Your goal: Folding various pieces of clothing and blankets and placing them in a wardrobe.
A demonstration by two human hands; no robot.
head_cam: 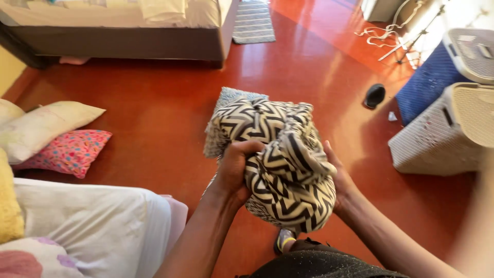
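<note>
**Over the red floor, both hands bunch a zigzag cloth**

At the right edge of the room stand two white slatted plastic laundry baskets, one behind the other, lids down, so what they hold cannot be seen (a blue cloth lies against the farther one).

Centre frame, the left hand is closed tight on a fistful of the black-and-cream zigzag-patterned fabric bundle, fingers curled into its folds. The right hand lies along the bundle's far side, palm against the cloth; its fingers are hidden behind the fabric, so how far they close cannot be told. The bundle sits between the two hands, held up above the polished red floor, its upper part rising past both.

Under it a pale blue textured mat shows on the floor. To the left lie a cream pillow and a pink spotted pillow, just beside a white mattress.
</note>
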